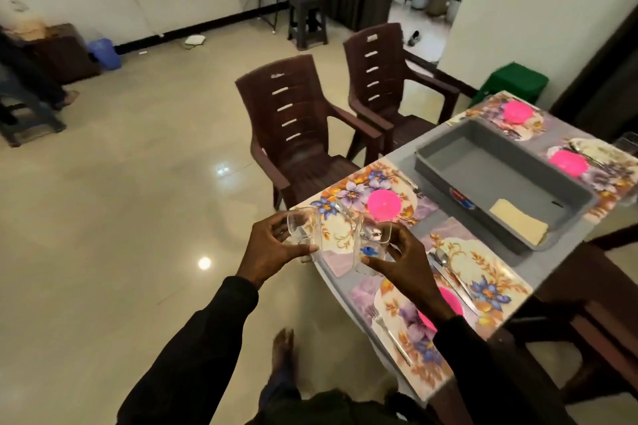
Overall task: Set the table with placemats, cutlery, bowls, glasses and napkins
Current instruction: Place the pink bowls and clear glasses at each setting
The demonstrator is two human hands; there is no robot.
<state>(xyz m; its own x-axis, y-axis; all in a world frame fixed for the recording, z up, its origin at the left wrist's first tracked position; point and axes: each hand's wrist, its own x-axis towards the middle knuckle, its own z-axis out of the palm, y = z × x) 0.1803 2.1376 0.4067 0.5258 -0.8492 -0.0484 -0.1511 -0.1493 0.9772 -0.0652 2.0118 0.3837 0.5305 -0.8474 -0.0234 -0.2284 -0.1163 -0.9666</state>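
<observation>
While the left hand (276, 248) gripped one glass (304, 231) and the right hand (402, 264) another glass (374, 240), each would best land softly, upright; near a bowl (384, 204).

Single head-worn wide-angle view, facing forward and down; table (538, 272) near at right (left hand (272, 248), right hand (402, 264) close beneath lens)

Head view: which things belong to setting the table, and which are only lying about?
For the job: left glass in left hand, right glass in right hand, floral placemats, pink bowls, spoon, napkin in grey tray.
Lying about: brown chairs, blue bin, green stool.
</observation>
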